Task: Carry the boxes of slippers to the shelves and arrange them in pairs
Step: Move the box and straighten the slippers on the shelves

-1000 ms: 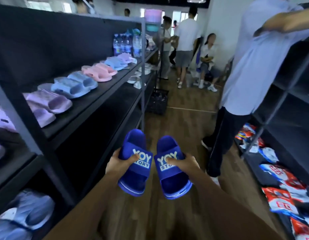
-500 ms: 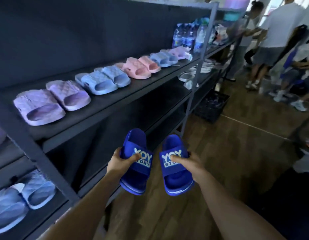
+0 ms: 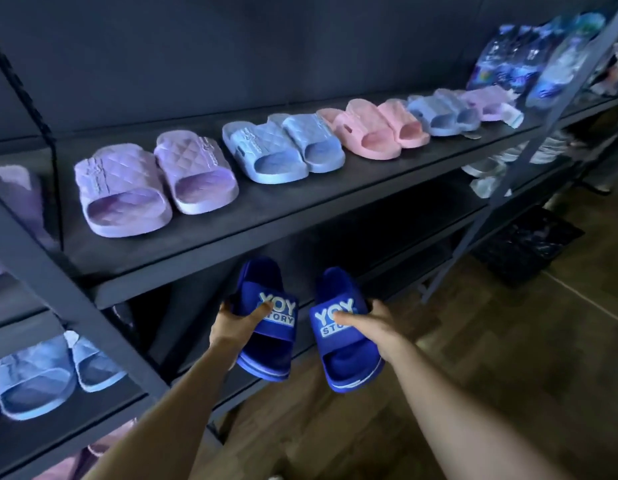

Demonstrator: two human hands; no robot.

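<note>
Hands grip blue slippers (one each).

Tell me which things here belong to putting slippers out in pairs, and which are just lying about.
Job: left hand, gripping one dark blue slipper; right hand, gripping the other dark blue slipper; shelf; lilac pair; pink pair.
Lying about: water bottles; black crate on the floor.

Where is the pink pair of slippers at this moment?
In the head view the pink pair stands on the upper shelf, right of the middle, between a light blue pair on its left and another blue pair on its right.
</note>
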